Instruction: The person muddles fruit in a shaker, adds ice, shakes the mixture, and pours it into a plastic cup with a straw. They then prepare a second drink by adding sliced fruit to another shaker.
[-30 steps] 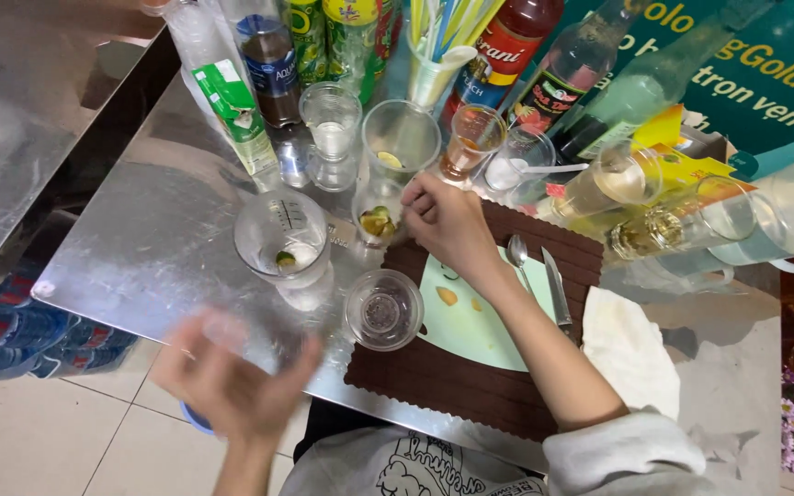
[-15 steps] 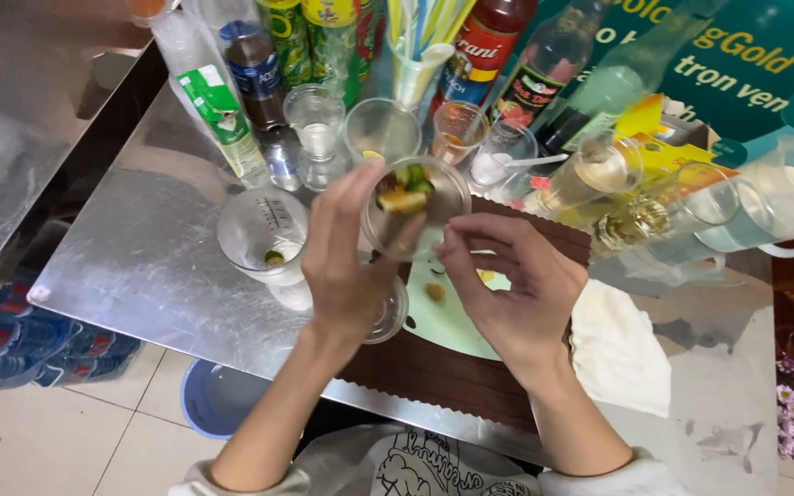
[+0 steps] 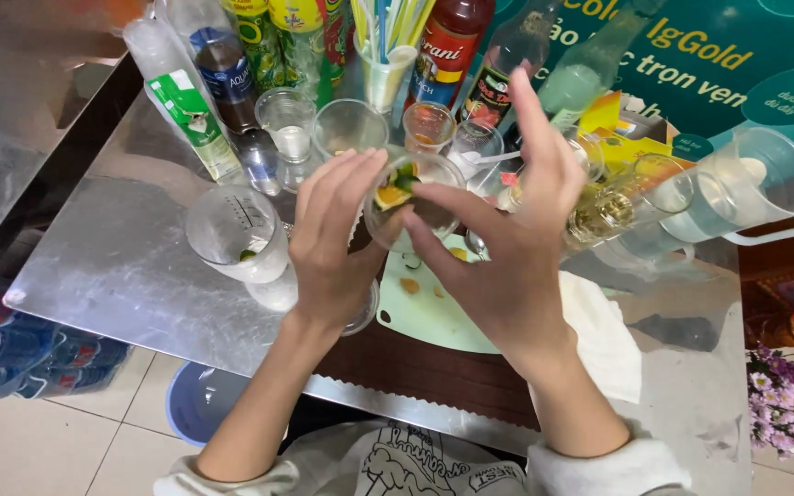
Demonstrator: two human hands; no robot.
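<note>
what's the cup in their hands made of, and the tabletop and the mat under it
Cup: looks like clear thin plastic, since the fruit pieces show through it; glass is possible. Left hand holds it. Tabletop: brushed sheet metal, likely stainless steel, with dull grey reflections. Mat: pale green, matte, probably plastic.

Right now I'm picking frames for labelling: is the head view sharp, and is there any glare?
Head view: left hand, right hand and clear cup look sharp; soft glare and reflections on the metal table; bottles lean outward near the top edge, suggesting wide-angle distortion.
</note>
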